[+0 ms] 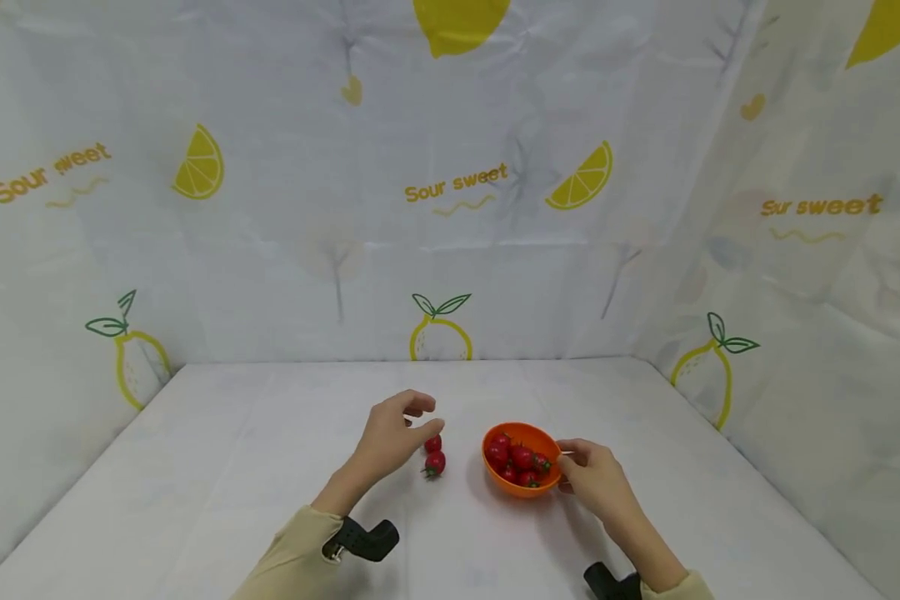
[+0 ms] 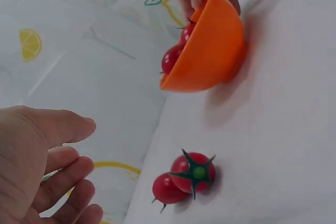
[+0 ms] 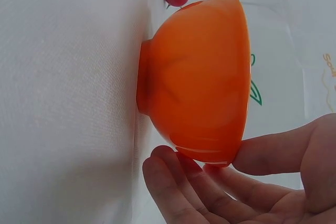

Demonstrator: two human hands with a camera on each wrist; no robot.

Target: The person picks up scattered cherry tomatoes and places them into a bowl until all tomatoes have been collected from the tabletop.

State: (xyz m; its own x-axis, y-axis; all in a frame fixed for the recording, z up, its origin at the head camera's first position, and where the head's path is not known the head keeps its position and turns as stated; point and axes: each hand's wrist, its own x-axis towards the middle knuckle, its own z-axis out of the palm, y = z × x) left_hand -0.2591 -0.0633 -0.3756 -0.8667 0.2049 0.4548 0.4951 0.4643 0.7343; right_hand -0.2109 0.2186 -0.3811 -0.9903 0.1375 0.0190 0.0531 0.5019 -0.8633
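Note:
An orange bowl with several red cherry tomatoes in it stands on the white cloth. My right hand holds its right side, thumb at the rim and fingers against the outer wall, as the right wrist view shows. To the left of the bowl, two more cherry tomatoes lie close together on the cloth. Near them hovers my left hand, its fingers loosely bent and a gap between thumb and fingers. Nothing is in that hand; in the left wrist view it appears apart from the two tomatoes.
White cloth covers the table. Behind it and at the sides hang white sheets printed with lemons and lettering. Black straps with camera mounts sit on both wrists.

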